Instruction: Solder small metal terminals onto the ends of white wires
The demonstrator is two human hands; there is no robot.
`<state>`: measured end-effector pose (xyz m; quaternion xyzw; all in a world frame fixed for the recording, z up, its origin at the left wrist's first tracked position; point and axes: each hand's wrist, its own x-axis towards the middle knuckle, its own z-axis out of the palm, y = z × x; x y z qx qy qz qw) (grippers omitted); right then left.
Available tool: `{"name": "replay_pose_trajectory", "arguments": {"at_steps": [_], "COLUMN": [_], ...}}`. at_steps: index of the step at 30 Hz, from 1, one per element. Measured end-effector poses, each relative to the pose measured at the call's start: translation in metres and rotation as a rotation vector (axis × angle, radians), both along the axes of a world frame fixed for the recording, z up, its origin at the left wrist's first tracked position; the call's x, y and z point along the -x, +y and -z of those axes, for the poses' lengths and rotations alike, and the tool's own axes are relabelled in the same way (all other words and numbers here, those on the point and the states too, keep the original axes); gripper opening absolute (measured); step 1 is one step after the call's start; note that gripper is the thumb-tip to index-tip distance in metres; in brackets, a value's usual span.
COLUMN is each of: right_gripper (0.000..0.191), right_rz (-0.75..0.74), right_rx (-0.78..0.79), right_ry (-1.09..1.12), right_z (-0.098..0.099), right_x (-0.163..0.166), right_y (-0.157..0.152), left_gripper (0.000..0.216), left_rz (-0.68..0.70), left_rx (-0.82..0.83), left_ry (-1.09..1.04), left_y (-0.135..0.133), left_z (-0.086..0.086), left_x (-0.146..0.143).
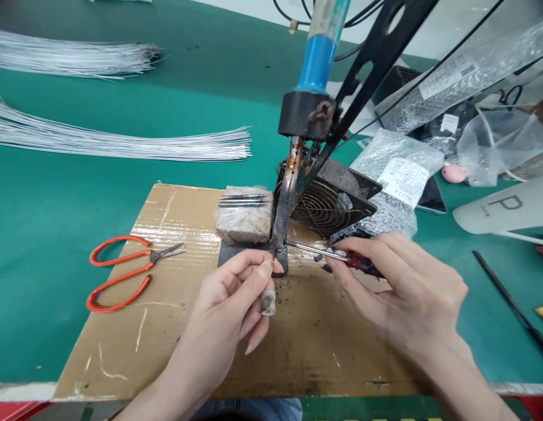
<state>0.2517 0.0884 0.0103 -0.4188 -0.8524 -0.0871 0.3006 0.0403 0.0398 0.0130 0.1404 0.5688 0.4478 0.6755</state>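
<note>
From the bottom edge, the left forearm slants up and right; its hand sits at lower centre, thumb and forefinger meeting in a pinch beneath the soldering iron's tip, what lies between them too small to tell. The right hand, reaching in from the lower right corner, grasps a screwdriver whose shaft points left, ending by the iron at the frame's centre.

Metal screwdriver shaft; ridged cardboard
</note>
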Motion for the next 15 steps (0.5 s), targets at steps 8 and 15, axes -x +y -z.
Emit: {"name": "replay_pose_trajectory", "arguments": {"at_steps": [8, 15], "right_gripper": [0.014, 0.012], "right_rz": [-0.003, -0.006], "right_rx": [-0.008, -0.01], "right_ry": [-0.012, -0.012], "right_z": [-0.0027, -0.0025], "right_x": [-0.0053, -0.0079], "right_y": [-0.0004, -0.0016], "left_gripper": [0.024, 0.025], "left_rz": [0.044, 0.049], "left_rx": [-0.116, -0.104], "left_ry": [-0.131, -0.119], "left_y": [-0.0005, 0.0012], "left_z": [0.0096, 0.009], "left_x": [0.0013, 0.0013]}}
